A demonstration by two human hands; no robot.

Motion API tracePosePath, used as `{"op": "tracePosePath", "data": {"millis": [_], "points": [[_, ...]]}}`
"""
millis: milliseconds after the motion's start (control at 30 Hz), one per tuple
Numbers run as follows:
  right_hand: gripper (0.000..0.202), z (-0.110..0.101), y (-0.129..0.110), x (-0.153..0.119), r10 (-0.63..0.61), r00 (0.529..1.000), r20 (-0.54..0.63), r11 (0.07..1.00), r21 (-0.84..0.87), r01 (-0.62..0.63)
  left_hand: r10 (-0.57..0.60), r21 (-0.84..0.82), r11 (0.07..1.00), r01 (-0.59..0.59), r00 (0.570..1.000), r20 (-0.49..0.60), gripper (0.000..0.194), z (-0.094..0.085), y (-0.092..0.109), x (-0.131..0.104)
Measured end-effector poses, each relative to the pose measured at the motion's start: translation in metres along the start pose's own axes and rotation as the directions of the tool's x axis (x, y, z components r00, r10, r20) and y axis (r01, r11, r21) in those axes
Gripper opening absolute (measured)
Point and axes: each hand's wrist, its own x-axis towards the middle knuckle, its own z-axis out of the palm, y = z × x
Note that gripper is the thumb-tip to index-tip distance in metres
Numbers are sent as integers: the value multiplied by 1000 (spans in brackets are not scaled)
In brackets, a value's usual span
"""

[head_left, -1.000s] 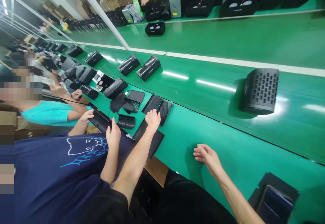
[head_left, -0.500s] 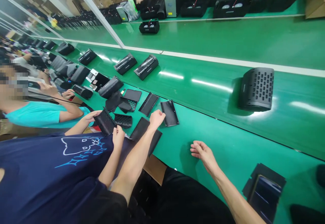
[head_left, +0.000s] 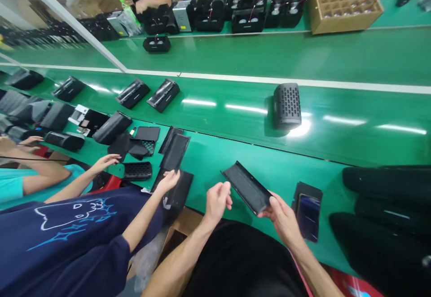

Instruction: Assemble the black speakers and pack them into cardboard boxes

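Observation:
A curved black plastic panel [head_left: 247, 187] is tilted above the green bench in front of me. My right hand [head_left: 282, 219] grips its near right end, with the thumb on the inner face. My left hand [head_left: 218, 201] is closed beside the panel's left edge, its fingers curled in. Whether it touches the panel or has something small inside, I cannot tell. To the right a phone [head_left: 309, 218] lies on a dark flat piece. Left of my hands, more black panels [head_left: 175, 151] lie overlapping on the bench, with a co-worker's hand [head_left: 170, 181] at them.
Beyond the bench runs a green conveyor belt [head_left: 215, 121] carrying a perforated black speaker housing [head_left: 288, 106] and other housings [head_left: 164, 95]. Large dark rounded objects [head_left: 387, 216] stand at the right. A co-worker in a navy shirt [head_left: 84, 238] sits close on my left. An opened cardboard box [head_left: 183, 225] is below the bench edge.
My left hand has come back from the panels at left. One panel is now in my right hand, which was free before. The co-worker's panel has gone down among the others. My view has turned right.

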Motion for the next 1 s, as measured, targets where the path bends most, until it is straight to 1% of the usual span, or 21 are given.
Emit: {"op": "tracePosePath", "data": {"millis": [33, 67, 100, 133, 167, 200, 233, 267, 300, 367, 433, 600, 733, 867, 1000], "points": [[63, -11, -6, -7, 28, 999, 30, 999, -16, -27, -39, -82, 996, 39, 999, 0, 59, -8, 0, -1], [62, -21, -13, -14, 63, 996, 59, 998, -33, -61, -104, -146, 984, 106, 994, 24, 62, -16, 2, 0], [59, -29, -19, -20, 101, 991, 84, 994, -50, -98, -179, -189, 963, 194, 979, 95, 65, -23, 5, 1], [57, -36, -25, -25, 136, 985, 103, 990, -62, -130, -241, -205, 937, 284, 947, 210, 67, -28, 8, 2], [54, -41, -30, -29, 162, 980, 118, 986, -68, -155, -273, -195, 916, 352, 899, 342, 69, -31, 10, 2], [52, -45, -34, -32, 180, 975, 132, 983, -71, -172, -272, -170, 907, 386, 844, 463, 70, -32, 13, 1], [51, -47, -37, -34, 190, 971, 145, 981, -72, -181, -249, -145, 911, 386, 796, 552, 70, -32, 15, -2], [52, -49, -39, -36, 193, 969, 154, 980, -76, -183, -214, -133, 923, 362, 768, 603, 68, -31, 16, -6], [53, -50, -40, -37, 190, 969, 155, 980, -83, -179, -179, -133, 935, 328, 762, 622, 65, -29, 16, -12], [56, -50, -40, -39, 182, 972, 149, 979, -114, -166, -131, -146, 952, 270, 787, 602, 55, -25, 14, -21], [56, -48, -39, -41, 187, 972, 139, 975, -148, -166, -116, -147, 960, 237, 819, 563, 49, -23, 10, -28], [56, -44, -35, -43, 198, 977, 84, 968, -171, -182, -103, -96, 979, 179, 844, 526, 48, -25, -3, -31], [56, -44, -33, -41, 201, 975, 95, 966, -183, -182, -78, -90, 986, 138, 874, 479, 49, -25, -7, -30], [55, -46, -34, -40, 199, 974, 108, 963, -204, -174, -82, -96, 985, 141, 883, 462, 50, -22, -4, -30], [56, -45, -36, -39, 193, 973, 123, 965, -201, -166, -107, -106, 978, 181, 866, 489, 54, -21, -1, -29]]}}
